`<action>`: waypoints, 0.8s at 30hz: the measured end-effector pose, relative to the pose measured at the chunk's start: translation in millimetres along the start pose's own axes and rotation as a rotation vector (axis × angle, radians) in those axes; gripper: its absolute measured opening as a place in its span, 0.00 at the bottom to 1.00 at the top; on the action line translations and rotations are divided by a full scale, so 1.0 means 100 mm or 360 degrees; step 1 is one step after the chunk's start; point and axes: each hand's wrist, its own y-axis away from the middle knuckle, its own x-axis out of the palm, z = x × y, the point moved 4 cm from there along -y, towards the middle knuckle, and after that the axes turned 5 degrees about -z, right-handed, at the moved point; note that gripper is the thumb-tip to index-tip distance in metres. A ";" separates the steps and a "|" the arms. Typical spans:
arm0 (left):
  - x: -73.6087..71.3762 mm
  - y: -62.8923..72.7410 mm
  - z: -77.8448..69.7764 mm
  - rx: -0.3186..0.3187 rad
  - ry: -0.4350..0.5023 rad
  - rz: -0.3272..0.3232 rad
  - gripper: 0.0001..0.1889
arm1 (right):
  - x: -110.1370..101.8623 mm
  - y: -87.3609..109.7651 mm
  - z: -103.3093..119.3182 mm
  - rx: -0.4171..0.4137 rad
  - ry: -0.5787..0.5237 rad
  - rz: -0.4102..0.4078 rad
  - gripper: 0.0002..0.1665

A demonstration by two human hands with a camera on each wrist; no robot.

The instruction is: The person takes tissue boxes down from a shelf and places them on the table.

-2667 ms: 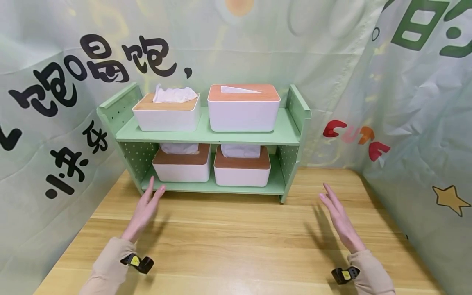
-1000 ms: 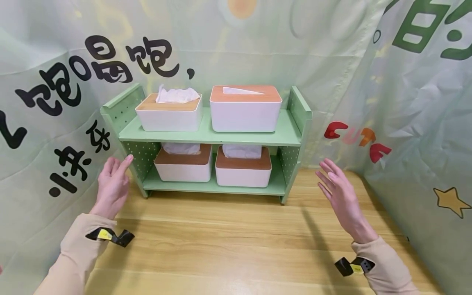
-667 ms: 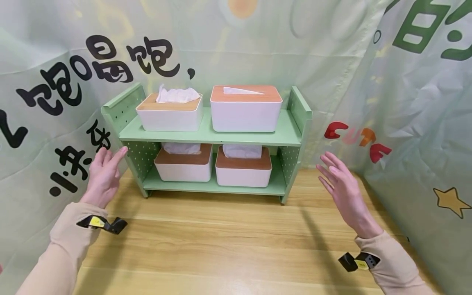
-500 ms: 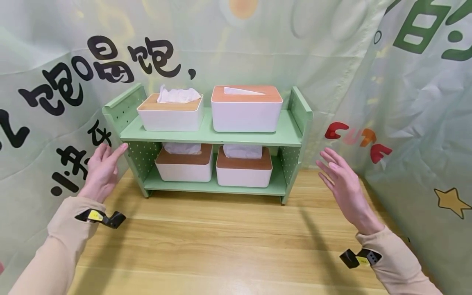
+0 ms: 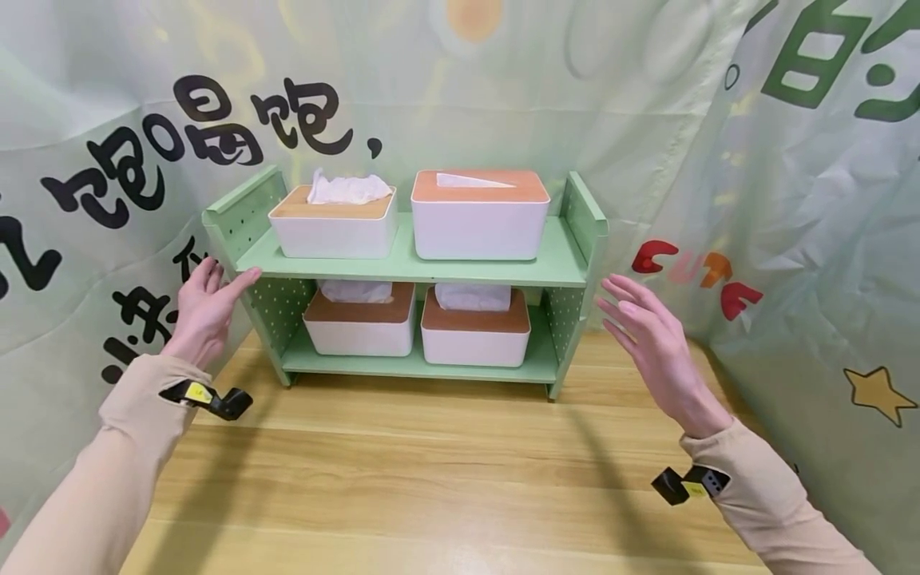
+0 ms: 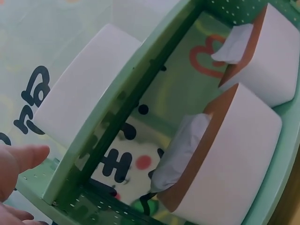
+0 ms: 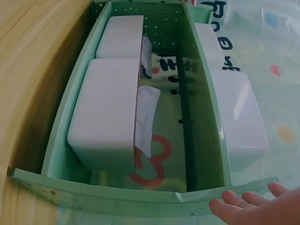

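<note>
A green two-tier shelf (image 5: 402, 271) stands at the back of the table. On its upper tier are a tissue box (image 5: 334, 235) at left, with tissue sticking out, and a taller tissue box (image 5: 480, 228) at right. The lower tier bears two more tissue boxes, a left one (image 5: 359, 337) and a right one (image 5: 474, 345), both topped with brown lids. My left hand (image 5: 204, 311) is raised beside the shelf's left side panel, fingers extended, holding nothing. Near the right side panel hovers my right hand (image 5: 661, 347), likewise bare with extended fingers. Whether either hand touches the shelf is unclear.
The wooden table (image 5: 431, 487) extends in front of the shelf. Behind and at both sides hangs a printed fabric sheet (image 5: 503, 80) with black and green lettering. A black wrist camera (image 5: 233, 403) is strapped to the left sleeve, another camera (image 5: 668, 485) to the right.
Both hands have risen since the oldest frame. Lately the left hand has moved slightly up, and the right hand up and inward toward the shelf. The tissue boxes and shelf have stayed in place.
</note>
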 end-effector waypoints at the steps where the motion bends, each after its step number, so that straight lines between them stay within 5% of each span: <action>1: 0.00 -0.01 -0.01 0.0003 -0.0020 -0.0013 0.55 | 0.01 -0.01 0.01 0.0001 0.0001 0.0002 0.27; 24: -0.02 -0.16 -0.16 -0.0082 -0.0154 -0.0233 0.48 | 0.27 -0.27 0.11 0.0029 -0.0053 0.0022 0.30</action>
